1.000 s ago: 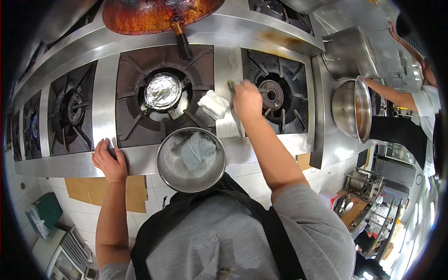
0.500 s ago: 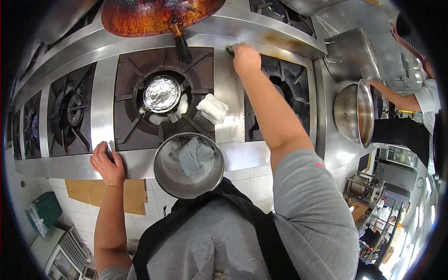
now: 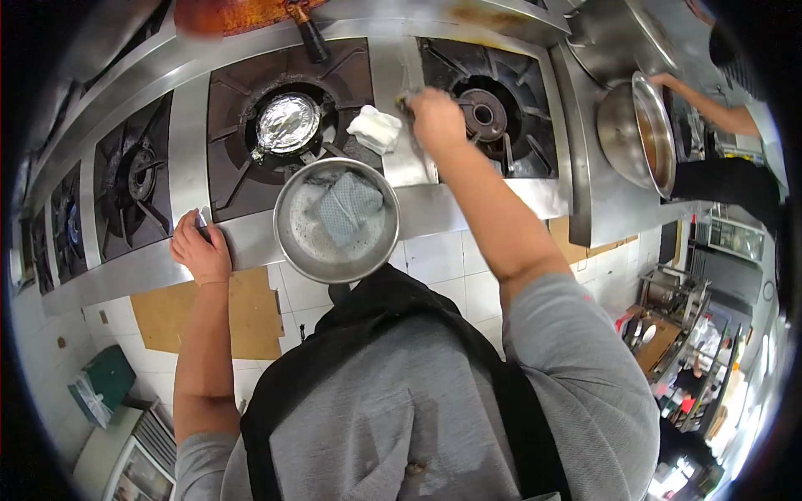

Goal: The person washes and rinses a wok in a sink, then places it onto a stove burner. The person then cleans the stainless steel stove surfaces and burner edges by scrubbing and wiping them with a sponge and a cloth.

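My right hand [image 3: 438, 121] is closed on a small greenish scouring pad [image 3: 404, 102], mostly hidden by the fingers. It presses the pad on the steel strip [image 3: 408, 167] between two burners. Left of it lies a crumpled white cloth [image 3: 375, 129], partly on that strip. My left hand [image 3: 200, 248] rests on the stove's front edge, fingers lightly curled over the steel and thumb apart. Between the hands, a metal bowl [image 3: 288, 257] with soapy water and a grey-blue cloth [image 3: 349, 206] sits at the front edge. Foil [image 3: 288, 123] covers the middle burner's centre.
A wok [image 3: 234, 15] with a dark handle [image 3: 311, 37] sits behind the burners. To the right stand a large pot [image 3: 614, 37] and a tilted steel basin [image 3: 620, 138] with brownish liquid, beside another person's arm [image 3: 710, 107]. Cardboard [image 3: 238, 313] lies on the tiled floor.
My right hand has moved along the steel strip toward me with the scouring pad. The left hand stays on the front edge. The camera view has tilted, so the stove appears higher.
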Motion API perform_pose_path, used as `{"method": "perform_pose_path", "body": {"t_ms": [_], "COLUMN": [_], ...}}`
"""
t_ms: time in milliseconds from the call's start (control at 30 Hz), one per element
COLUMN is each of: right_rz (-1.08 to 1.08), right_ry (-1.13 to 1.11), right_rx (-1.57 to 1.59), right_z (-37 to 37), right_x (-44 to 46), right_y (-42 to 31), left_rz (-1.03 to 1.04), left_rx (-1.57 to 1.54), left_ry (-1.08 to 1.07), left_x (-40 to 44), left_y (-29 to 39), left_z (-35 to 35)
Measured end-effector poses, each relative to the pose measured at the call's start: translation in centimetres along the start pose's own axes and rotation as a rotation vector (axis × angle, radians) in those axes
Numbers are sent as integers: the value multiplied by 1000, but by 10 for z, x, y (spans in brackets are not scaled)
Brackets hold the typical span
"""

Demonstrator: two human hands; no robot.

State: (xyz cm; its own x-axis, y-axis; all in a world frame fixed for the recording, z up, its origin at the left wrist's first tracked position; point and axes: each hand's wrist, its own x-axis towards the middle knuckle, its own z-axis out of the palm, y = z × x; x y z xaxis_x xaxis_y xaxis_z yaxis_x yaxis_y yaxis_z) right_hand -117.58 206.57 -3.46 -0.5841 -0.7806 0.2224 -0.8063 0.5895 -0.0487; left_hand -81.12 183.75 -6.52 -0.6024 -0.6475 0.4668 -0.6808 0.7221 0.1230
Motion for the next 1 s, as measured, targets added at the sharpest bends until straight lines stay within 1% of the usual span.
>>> {"method": "perform_pose_path", "body": {"t_ms": [67,133,200,267,367,400,433,500,533,600,633,700,767,833,867,900,933,1000], "right_rz": [69,85,129,99,144,141,248,315,334,308,321,146,140,319,342,475,544,599], "right_ry": [-25,-8,-12,19,75,121,143,117,122,44,53,61,35,-8,36,96,59,121], "right_rx": [-25,28,73,125,136,136,127,111,105,50,45,120,61,-61,-134,-40,-100,-136], "right_z": [-15,-23,-35,-37,-27,-25,-21,-12,-12,-13,-18,-28,-31,-31,-34,-33,-40,-36], "right_x": [-51,-101,-141,-164,-133,-115,-95,-66,-69,-80,-96,-144,-173,-182,-184,-187,-185,-182], "right_y": [-20,-31,-44,-48,-44,-39,-37,-25,-26,-32,-35,-30,-2,45,71,92,103,93], "left_rz": [21,-14,2,14,-9,22,21,35,52,37,23,38,31,30,33,37,23,8], "left_rx": [-7,-29,-37,-42,-22,-41,-14,24,13,44,64,43,51,64,74,78,77,73], "left_ry": [12,-13,5,12,-4,-2,6,44,45,56,41,45,21,10,15,17,3,-5], "left_x": [-2,-5,-4,-6,-5,-5,-7,-8,-10,-9,-9,-8,-9,-11,-9,-8,-9,-9], "left_y": [-6,-9,-8,-8,-6,-5,-7,-12,-12,-15,-14,-12,-12,-12,-12,-11,-9,-11], "left_z": [6,10,11,10,8,9,11,17,18,21,20,18,17,18,18,17,16,17]}}
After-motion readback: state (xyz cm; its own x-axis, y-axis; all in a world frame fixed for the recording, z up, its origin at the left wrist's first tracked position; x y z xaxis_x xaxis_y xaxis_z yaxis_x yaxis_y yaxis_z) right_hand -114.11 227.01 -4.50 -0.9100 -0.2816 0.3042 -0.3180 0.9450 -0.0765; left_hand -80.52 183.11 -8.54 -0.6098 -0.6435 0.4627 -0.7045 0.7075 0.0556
